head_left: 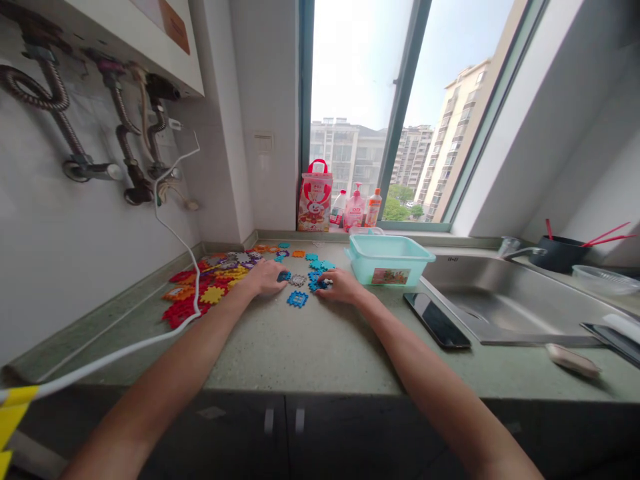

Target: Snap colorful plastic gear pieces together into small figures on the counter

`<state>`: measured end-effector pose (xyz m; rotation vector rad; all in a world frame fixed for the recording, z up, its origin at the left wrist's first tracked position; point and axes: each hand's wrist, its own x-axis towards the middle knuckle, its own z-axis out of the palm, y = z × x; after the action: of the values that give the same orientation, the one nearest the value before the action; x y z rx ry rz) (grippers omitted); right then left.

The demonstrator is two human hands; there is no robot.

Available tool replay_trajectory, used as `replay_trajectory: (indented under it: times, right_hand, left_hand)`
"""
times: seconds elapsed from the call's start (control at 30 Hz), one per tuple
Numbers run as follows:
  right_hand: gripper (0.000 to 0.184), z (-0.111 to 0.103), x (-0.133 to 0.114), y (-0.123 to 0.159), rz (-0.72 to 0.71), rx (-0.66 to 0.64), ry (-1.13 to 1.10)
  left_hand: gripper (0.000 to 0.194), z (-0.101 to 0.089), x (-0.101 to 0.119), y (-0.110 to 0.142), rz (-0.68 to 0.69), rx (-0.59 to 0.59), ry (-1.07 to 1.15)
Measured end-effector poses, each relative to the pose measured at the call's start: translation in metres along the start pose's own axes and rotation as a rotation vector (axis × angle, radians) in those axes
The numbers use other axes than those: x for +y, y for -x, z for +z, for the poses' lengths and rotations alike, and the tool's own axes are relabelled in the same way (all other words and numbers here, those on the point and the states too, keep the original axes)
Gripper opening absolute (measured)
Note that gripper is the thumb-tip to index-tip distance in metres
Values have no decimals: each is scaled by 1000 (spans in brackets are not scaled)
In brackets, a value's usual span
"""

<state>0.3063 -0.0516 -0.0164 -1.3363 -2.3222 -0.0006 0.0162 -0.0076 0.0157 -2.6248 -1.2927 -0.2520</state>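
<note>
My left hand (pixel 268 278) is over the counter with its fingers pinched on a dark blue interlocking plastic tile (pixel 285 275). Opposite it, my right hand (pixel 341 285) has curled fingertips on a blue interlocking tile (pixel 315 283) at the edge of a small blue group. Between the hands lies a grey gear-edged tile (pixel 299 281), and nearer to me a blue square tile (pixel 297 299) rests flat. Lighter turquoise tiles (pixel 323 265) lie just behind my right hand. A heap of red, yellow, orange and purple tiles (pixel 213 295) spreads left of my left hand.
A turquoise plastic tub (pixel 393 260) stands right of my hands, with a black phone (pixel 437 321) in front. Further right is a steel sink (pixel 520 300). A white cable (pixel 173 230) crosses the left counter. Bottles (pixel 355 210) and a red-and-pink bag (pixel 315 202) line the window.
</note>
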Motion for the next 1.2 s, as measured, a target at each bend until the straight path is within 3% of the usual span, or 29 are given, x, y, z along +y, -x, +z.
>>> replay_trajectory:
  times: [0.13, 0.3, 0.47, 0.6, 0.7, 0.8, 0.97, 1.2]
  right_hand:
    - [24, -5, -1, 2, -15, -35, -57]
    - [21, -6, 0, 3, -25, -51, -115]
    - [19, -8, 4, 2, -32, -94, -147]
    - [19, -7, 6, 2, -35, -82, -144]
    - [19, -6, 9, 3, -13, -49, -140]
    - [18, -4, 14, 2, 71, 29, -127]
    - [26, 4, 12, -9, 192, 216, -68]
    - [23, 17, -2, -19, 202, 23, 58]
  left_hand:
    - [36, 0, -7, -2, -57, -43, 84]
    - [43, -2, -14, 0, -97, -40, 141]
    - [42, -14, -8, 4, -151, -83, 147]
    - [47, -22, 7, 3, -64, -40, 322]
    - [53, -22, 20, 2, 46, -179, 513]
    - [54, -21, 31, 2, 93, -309, 564]
    - [53, -16, 37, 1, 98, -296, 614]
    - [50, -3, 42, -2, 156, -209, 618]
